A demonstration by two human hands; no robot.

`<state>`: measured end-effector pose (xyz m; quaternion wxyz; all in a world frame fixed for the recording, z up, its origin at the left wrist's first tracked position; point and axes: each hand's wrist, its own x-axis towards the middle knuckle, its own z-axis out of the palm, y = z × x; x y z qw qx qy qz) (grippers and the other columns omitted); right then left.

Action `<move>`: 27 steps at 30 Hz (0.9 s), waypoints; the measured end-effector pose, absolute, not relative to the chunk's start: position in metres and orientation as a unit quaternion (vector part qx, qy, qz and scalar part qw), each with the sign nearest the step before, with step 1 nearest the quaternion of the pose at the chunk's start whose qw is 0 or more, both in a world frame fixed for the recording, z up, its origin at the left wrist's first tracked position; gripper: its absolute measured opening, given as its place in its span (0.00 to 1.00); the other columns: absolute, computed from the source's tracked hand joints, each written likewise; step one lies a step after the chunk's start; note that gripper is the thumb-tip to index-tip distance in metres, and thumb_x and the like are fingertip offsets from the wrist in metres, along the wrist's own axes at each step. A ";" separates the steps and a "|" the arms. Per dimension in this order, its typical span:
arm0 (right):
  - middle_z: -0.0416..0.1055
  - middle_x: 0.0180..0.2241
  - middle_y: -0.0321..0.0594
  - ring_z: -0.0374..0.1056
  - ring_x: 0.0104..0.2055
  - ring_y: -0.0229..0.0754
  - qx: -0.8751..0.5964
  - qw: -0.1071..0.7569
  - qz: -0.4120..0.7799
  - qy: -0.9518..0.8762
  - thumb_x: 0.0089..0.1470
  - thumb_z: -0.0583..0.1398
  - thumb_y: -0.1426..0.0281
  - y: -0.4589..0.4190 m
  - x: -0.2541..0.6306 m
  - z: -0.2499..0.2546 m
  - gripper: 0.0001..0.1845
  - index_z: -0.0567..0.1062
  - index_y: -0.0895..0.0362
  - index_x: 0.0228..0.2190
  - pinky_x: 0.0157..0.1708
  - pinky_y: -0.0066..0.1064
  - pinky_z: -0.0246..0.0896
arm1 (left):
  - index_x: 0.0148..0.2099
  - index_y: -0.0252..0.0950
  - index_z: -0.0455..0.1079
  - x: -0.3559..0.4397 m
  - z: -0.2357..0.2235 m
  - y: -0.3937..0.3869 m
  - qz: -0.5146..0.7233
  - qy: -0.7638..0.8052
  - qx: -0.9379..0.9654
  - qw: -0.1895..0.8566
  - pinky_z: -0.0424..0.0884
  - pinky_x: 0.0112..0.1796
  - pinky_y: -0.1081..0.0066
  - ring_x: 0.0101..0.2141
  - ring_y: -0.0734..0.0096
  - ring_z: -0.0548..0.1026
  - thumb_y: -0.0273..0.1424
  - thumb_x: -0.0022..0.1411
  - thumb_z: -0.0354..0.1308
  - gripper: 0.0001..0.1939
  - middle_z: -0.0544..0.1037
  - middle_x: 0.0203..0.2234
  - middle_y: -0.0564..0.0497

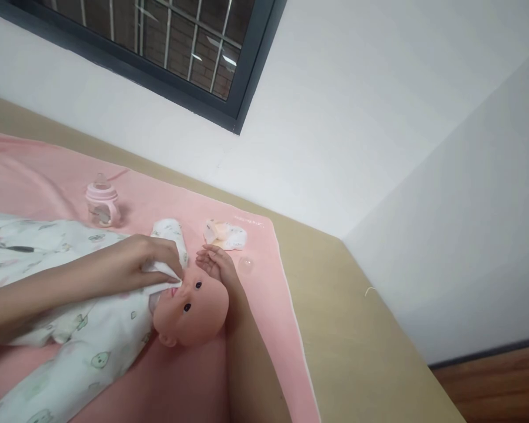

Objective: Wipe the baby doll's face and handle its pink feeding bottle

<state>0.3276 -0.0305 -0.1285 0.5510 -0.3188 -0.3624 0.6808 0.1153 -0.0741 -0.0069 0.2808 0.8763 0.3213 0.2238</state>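
Note:
A baby doll (207, 311) lies on its back on a pink blanket (176, 388), dressed in a white suit with a small green print. My left hand (152, 258) reaches in from the left over the doll's chest. It pinches a white cloth (158, 271) at the doll's mouth; whether this is a tissue or fabric I cannot tell. From the bottom edge my right arm runs past the crown of the doll's head. My right hand (214, 262) rests at the far side of the head, fingers loosely apart and holding nothing.
A pink-topped baby bottle (102, 204) with a handle stands on the blanket. Beyond my right hand lie a small printed cloth piece (227, 234) and a clear round object (245, 265). The tan table (348, 329) meets a white wall below a barred window (180, 47).

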 end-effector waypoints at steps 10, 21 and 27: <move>0.75 0.30 0.35 0.70 0.33 0.33 -0.335 0.552 0.663 -0.379 0.45 0.66 0.68 -0.035 0.327 -0.125 0.10 0.76 0.56 0.33 0.41 0.26 0.66 | 0.35 0.38 0.79 0.119 -0.015 -0.070 0.222 0.319 0.880 0.274 0.69 0.36 0.72 0.34 0.62 0.76 0.38 0.58 0.56 0.12 0.80 0.32 0.50; 0.77 0.34 0.36 0.72 0.39 0.40 -0.384 0.528 0.631 -0.419 0.36 0.71 0.61 -0.038 0.335 -0.119 0.17 0.75 0.54 0.30 0.49 0.36 0.64 | 0.37 0.40 0.78 0.109 -0.010 -0.054 0.251 0.329 0.871 0.264 0.69 0.42 0.69 0.40 0.58 0.77 0.47 0.56 0.53 0.19 0.81 0.37 0.51; 0.73 0.50 0.40 0.65 0.56 0.46 -0.350 0.412 0.553 -0.634 0.48 0.65 0.57 -0.079 0.325 -0.042 0.13 0.79 0.53 0.32 0.58 0.41 0.57 | 0.39 0.39 0.79 0.088 -0.001 -0.045 0.274 0.329 0.866 0.257 0.69 0.42 0.69 0.41 0.59 0.78 0.42 0.57 0.53 0.17 0.82 0.38 0.51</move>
